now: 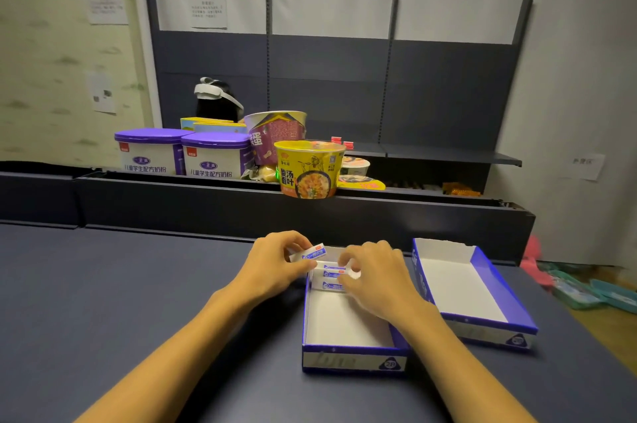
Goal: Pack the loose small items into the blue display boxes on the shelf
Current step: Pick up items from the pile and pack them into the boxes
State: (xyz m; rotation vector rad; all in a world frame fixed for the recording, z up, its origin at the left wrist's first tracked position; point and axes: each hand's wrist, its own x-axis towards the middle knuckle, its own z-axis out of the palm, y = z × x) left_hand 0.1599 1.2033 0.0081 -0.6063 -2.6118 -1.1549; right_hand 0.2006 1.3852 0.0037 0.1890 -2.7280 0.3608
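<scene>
Two blue display boxes with white insides lie on the dark shelf top. The nearer box (348, 352) holds a few small white-and-blue packets (332, 273) lined up at its far end. My left hand (275, 264) pinches one such packet (312, 253) just above the box's far left corner. My right hand (374, 272) reaches into the far end with curled fingertips on the packets lying there. The second box (489, 322) stands to the right, with nothing inside it.
Behind a dark raised ledge (241, 202) stand two purple-lidded milk powder tubs (182, 153), a yellow noodle bowl (308, 169), a purple bowl (275, 133) and other snack packs. Teal and pink items (586, 291) lie on the floor at right.
</scene>
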